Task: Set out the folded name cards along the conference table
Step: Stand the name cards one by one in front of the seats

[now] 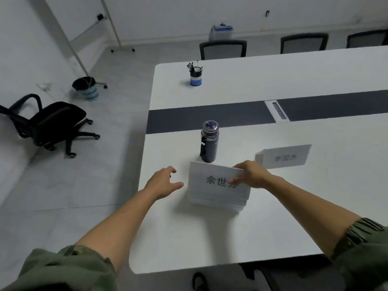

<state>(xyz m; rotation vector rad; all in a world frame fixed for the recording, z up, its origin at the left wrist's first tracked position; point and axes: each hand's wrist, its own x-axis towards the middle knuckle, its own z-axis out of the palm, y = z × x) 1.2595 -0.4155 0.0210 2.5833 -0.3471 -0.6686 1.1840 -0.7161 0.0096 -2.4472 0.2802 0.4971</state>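
Observation:
A stack of white folded name cards (pixel 216 192) lies near the front left corner of the white conference table (pixel 231 238). My right hand (pixel 251 175) pinches the right end of the top card (pixel 212 177), thumb over its printed characters. My left hand (pixel 165 181) hovers just left of the stack, fingers spread, holding nothing. One folded name card (pixel 283 157) stands upright on the table to the right, behind my right hand.
A dark blue bottle (pixel 209 141) stands right behind the stack. A pen holder (pixel 196 76) sits at the far left of the table, a cable hatch (pixel 277 111) in the dark centre strip. Chairs (pixel 223 49) line the far side; a black office chair (pixel 52 124) and bin (pixel 86 88) stand on the floor left.

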